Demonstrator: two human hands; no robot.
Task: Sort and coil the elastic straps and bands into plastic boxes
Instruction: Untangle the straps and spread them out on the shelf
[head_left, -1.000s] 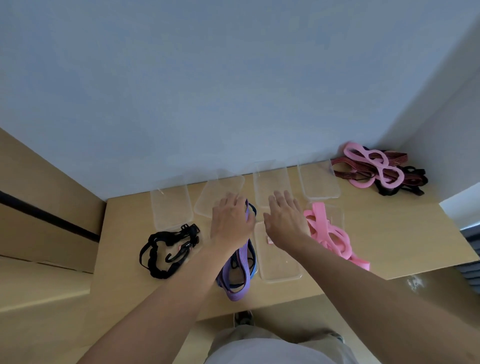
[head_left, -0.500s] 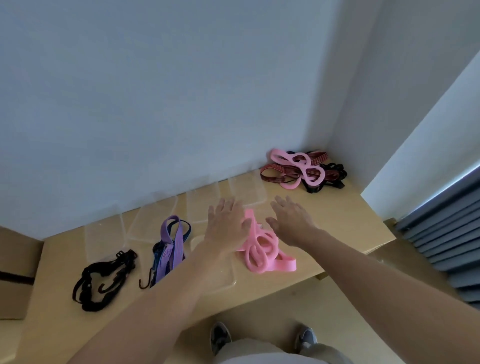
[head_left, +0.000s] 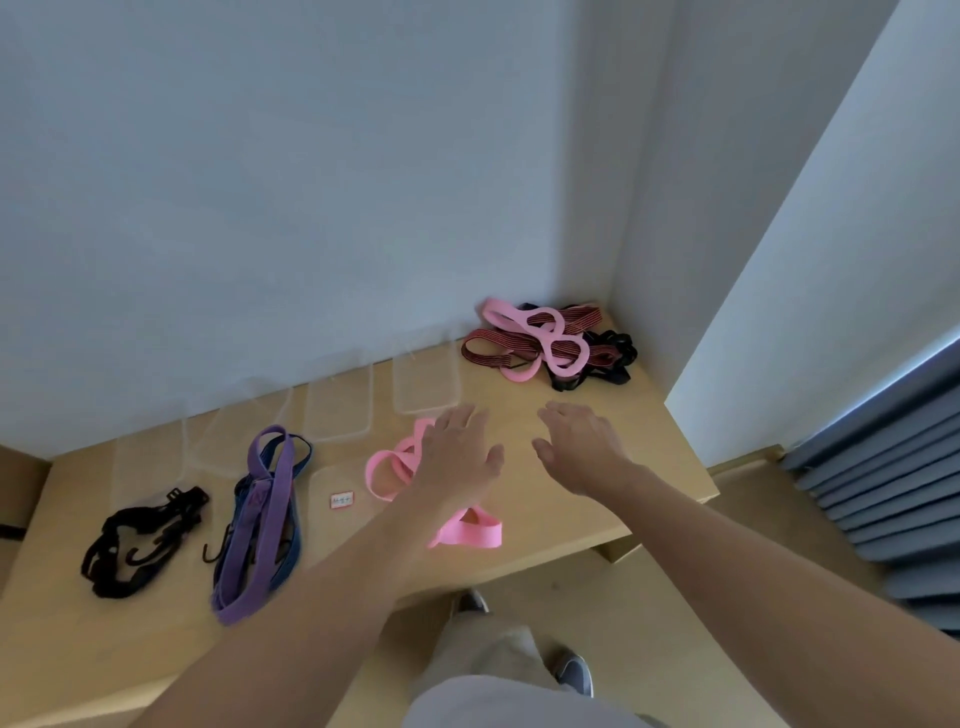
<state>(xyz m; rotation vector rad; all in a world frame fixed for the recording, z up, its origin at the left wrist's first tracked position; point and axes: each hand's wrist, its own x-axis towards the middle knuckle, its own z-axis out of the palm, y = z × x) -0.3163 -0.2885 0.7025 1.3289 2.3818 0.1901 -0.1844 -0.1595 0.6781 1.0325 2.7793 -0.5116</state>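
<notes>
My left hand (head_left: 457, 452) hovers with straight fingers over a pink band (head_left: 387, 470) lying across a clear plastic box (head_left: 337, 499). My right hand (head_left: 582, 447) is open above bare table, holding nothing. A tangled pile of pink, red-striped and black straps (head_left: 545, 343) lies in the far right corner. A purple and blue strap (head_left: 265, 514) and a black hooked strap (head_left: 140, 540) lie at the left. Several clear boxes (head_left: 426, 382) stand along the wall.
The wooden table (head_left: 561, 514) ends at a front edge near my arms and at a right edge beside a white wall. Grey slats (head_left: 883, 493) are at the right. My shoes (head_left: 571, 673) show on the floor below.
The view has swung right. Both hands have moved right and forward, away from the purple strap and toward the corner pile, past the pink band.
</notes>
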